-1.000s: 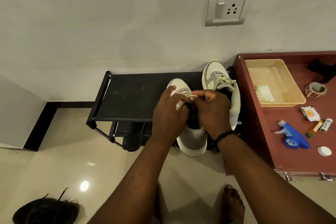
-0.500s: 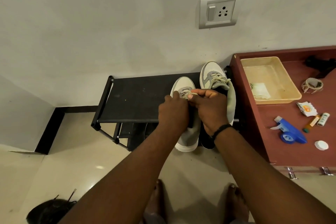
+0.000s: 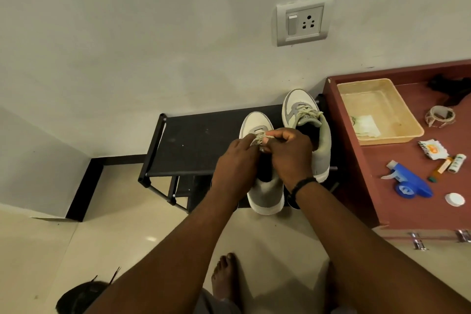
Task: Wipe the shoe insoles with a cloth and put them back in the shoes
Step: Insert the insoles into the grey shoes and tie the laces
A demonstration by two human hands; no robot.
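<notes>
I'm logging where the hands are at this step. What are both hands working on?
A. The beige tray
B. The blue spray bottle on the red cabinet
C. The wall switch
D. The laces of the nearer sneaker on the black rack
D: the left hand and right hand pinch the laces of the nearer sneaker on the black rack.

near shoe [image 3: 265,196]: opening and tongue hidden under both hands | insoles: could not be seen | dark shoe [image 3: 79,298]: cut off by bottom edge | cabinet [image 3: 356,186]: right side cut off | tube [image 3: 456,163] label: too small to read
</notes>
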